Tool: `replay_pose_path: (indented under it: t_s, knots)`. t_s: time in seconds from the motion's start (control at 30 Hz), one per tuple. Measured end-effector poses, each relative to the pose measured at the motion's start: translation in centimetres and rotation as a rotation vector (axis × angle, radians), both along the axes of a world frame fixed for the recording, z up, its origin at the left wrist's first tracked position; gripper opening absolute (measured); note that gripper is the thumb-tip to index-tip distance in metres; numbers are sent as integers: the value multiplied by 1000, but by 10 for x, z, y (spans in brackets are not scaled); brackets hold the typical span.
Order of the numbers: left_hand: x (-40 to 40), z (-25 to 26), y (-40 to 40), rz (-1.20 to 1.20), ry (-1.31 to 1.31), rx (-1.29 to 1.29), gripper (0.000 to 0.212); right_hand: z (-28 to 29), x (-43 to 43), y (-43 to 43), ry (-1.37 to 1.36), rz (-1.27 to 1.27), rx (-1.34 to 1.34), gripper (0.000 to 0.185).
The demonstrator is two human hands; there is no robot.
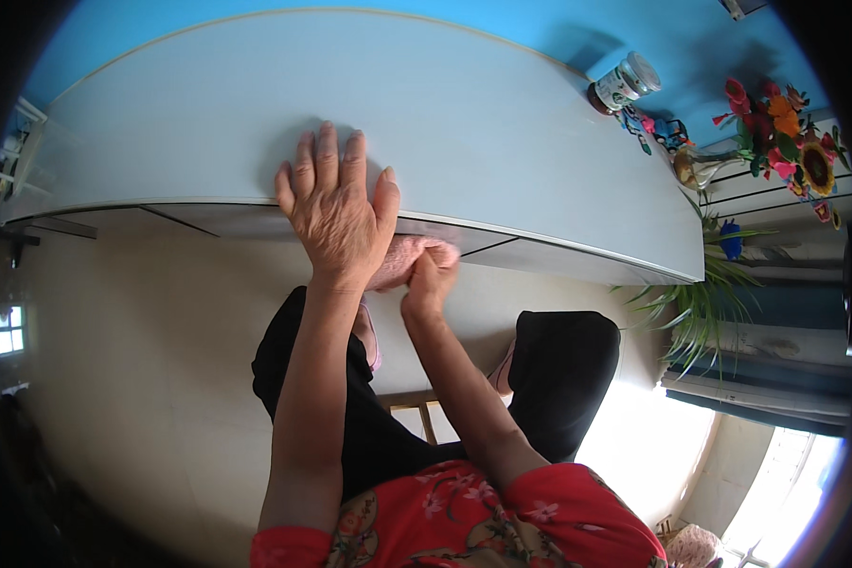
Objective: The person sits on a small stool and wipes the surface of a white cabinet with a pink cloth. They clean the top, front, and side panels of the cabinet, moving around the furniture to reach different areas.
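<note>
My left hand (pixel 337 206) rests palm down on the white top of a long low cabinet (pixel 454 128), its fingers apart and the heel of the hand over the front edge. Below that edge, my right hand (pixel 433 280) is closed around a fluffy pink cloth (pixel 397 263), which it holds against the cabinet's front face (pixel 493 245). My left wrist hides part of the cloth. Slight blur softens the right hand.
At the cabinet's right end stand a lidded glass jar (pixel 621 85), small toys (pixel 671 133) and a vase (pixel 696 169) of artificial flowers. A leafy green plant (pixel 710 312) grows beside that end. Under me is a low seat (pixel 426 419); a white rack (pixel 25 145) stands far left.
</note>
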State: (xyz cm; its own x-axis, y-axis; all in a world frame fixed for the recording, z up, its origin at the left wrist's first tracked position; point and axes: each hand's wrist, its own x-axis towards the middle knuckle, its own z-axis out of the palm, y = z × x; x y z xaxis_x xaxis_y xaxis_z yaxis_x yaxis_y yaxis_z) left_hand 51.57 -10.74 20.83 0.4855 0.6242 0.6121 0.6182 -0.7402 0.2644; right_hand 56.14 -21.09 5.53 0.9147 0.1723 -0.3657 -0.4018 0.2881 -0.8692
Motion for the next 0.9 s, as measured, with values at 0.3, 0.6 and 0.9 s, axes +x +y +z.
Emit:
replay_pose_path:
  t_s: [0.3, 0.6, 0.9]
  knots:
    - [-2, -7, 7, 26, 7, -9, 47, 18, -48, 77, 560, 532, 588, 28]
    - [-14, -8, 11, -126, -124, -83, 42, 73, 82, -70, -75, 629, 497, 36]
    - [9, -16, 3, -103, -135, -16, 37, 28, 208, -209, -253, 246, 721, 21]
